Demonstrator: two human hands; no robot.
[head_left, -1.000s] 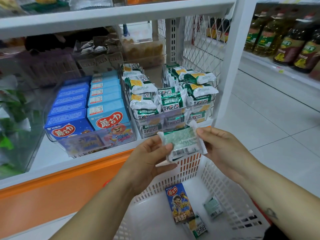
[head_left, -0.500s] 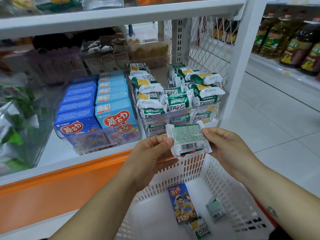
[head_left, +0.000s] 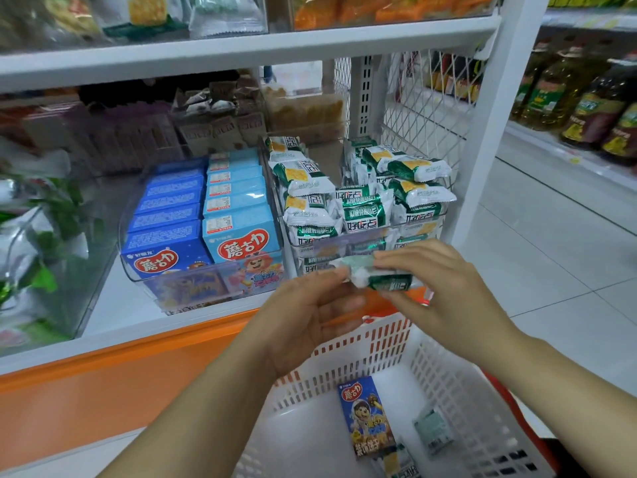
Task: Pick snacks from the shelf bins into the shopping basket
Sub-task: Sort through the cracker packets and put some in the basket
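Observation:
A green-and-white cracker packet (head_left: 375,276) is held between both hands, just in front of the shelf edge and above the basket's far rim. My left hand (head_left: 306,315) pinches its left end; my right hand (head_left: 444,291) grips its right side with curled fingers. The packet lies nearly flat, edge toward me. Below stands a white slotted shopping basket (head_left: 372,350) holding a blue snack box (head_left: 367,415) and two small green packets (head_left: 432,431). A clear bin (head_left: 344,241) on the shelf holds several matching cracker packets (head_left: 365,208).
Left of the cracker bin, a clear bin holds two rows of blue snack boxes (head_left: 206,215). An orange shelf base (head_left: 103,377) runs below. A white upright post (head_left: 496,108) stands right of the bins. Oil bottles (head_left: 586,101) line a far shelf across the tiled floor.
The packet has turned from facing me with its barcode side to lying almost flat, edge-on. Both hands stay on it at about the same place above the basket rim.

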